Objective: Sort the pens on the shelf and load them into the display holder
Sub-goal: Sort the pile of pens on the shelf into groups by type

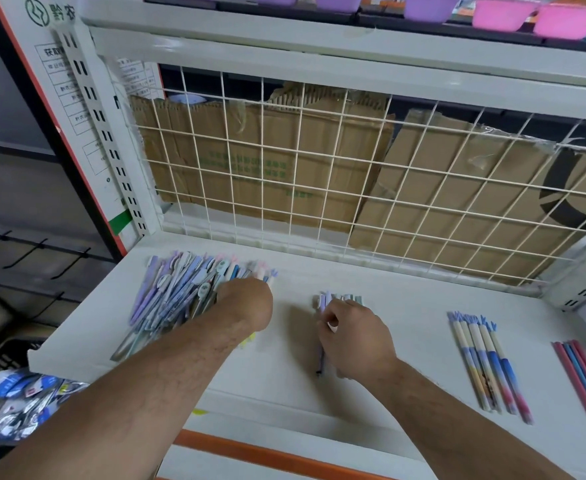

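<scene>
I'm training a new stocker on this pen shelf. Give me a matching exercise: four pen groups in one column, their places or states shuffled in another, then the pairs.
Column 1
1. big mixed pile
2. small bundle
3. beige-and-blue pens
4. pink and blue pens

Column 2
A. far right edge of the shelf
B. gripped by the right hand
C. neat row, right of centre
D. left side, where the left hand reaches in

Pairs: 1-D, 2-B, 3-C, 4-A

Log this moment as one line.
left hand: at mixed pastel pen pile, fingers hidden | right hand: grips small pastel pen bunch
</scene>
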A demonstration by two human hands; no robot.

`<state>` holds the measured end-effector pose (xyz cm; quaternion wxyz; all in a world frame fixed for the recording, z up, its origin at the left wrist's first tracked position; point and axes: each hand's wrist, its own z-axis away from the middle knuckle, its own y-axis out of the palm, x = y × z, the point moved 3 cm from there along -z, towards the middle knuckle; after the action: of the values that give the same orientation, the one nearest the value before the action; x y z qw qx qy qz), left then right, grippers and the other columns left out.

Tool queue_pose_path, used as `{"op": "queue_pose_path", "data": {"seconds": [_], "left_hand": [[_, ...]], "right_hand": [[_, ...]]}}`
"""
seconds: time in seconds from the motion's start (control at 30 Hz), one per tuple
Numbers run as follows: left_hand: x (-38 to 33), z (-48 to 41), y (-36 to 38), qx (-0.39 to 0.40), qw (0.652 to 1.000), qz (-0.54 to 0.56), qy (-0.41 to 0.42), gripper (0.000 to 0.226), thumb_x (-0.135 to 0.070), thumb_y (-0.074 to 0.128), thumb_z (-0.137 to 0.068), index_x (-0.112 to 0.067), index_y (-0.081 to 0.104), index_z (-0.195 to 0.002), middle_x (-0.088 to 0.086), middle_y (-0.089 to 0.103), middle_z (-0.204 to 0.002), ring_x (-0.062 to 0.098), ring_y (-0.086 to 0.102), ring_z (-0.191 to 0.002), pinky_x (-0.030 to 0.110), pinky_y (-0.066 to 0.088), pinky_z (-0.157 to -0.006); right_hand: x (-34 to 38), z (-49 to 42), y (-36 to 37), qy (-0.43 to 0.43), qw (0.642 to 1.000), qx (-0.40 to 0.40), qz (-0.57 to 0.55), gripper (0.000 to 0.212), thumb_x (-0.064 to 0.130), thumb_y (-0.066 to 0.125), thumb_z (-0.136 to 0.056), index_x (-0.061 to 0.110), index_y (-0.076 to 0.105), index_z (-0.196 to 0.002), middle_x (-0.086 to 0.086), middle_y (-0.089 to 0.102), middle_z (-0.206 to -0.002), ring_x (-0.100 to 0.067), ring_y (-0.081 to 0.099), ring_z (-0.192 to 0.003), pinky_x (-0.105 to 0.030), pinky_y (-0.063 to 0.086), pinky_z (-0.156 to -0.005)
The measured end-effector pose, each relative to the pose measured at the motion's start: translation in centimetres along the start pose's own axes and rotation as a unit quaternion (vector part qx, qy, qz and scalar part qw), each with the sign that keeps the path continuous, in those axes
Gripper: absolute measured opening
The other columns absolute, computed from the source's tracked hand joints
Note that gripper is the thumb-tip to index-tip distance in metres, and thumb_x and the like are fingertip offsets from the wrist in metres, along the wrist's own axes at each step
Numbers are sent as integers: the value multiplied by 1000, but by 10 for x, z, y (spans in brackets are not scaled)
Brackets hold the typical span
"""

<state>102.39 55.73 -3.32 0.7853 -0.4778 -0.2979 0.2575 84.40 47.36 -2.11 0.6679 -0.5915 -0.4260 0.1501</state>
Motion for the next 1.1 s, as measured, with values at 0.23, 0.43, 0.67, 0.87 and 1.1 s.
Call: {"op": "queue_pose_path", "data": {"seconds": [0.23,0.43,0.67,0.87,1.1], "left_hand": [[-5,4,5,-22,999,-24,1,62,-11,58,-87,-25,41,-144,-2,60,-124,19,61,-111,31,42,-72],[-10,18,-6,28,953,301,-5,23,-15,40,-95,-2,58,-102,11,68,-72,24,69,-67,21,43,-52],[-59,56,-19,100,697,708,49,15,-12,48,-97,-9,60,-89,10,57,-69,19,53,-52,24,45,-47],[-104,71,-19,124,656,738,97,13,-7,53,-95,-9,63,-87,7,56,-64,18,53,-57,26,45,-54],[-165,85,-23,153,656,730,118,10,-13,54,-98,-10,63,-94,6,62,-62,21,61,-54,32,52,-59]], "right_hand": [[-8,8,-6,19,1000,10,-6,19,33,49,-91,25,49,-74,6,61,-82,-21,57,-75,-28,45,-62],[-14,16,-16,37,998,23,-49,20,28,51,-88,24,51,-69,7,60,-71,-20,57,-69,-27,41,-55],[-22,25,-29,43,977,14,-211,23,32,65,-92,13,66,-78,1,67,-69,-16,62,-69,-27,48,-64],[-48,36,-43,110,935,18,-337,22,38,77,-86,19,65,-84,5,69,-68,-7,56,-52,-19,41,-50],[-98,56,-61,172,914,6,-366,14,20,75,-89,16,62,-89,0,69,-70,-6,57,-44,-20,41,-40]]}}
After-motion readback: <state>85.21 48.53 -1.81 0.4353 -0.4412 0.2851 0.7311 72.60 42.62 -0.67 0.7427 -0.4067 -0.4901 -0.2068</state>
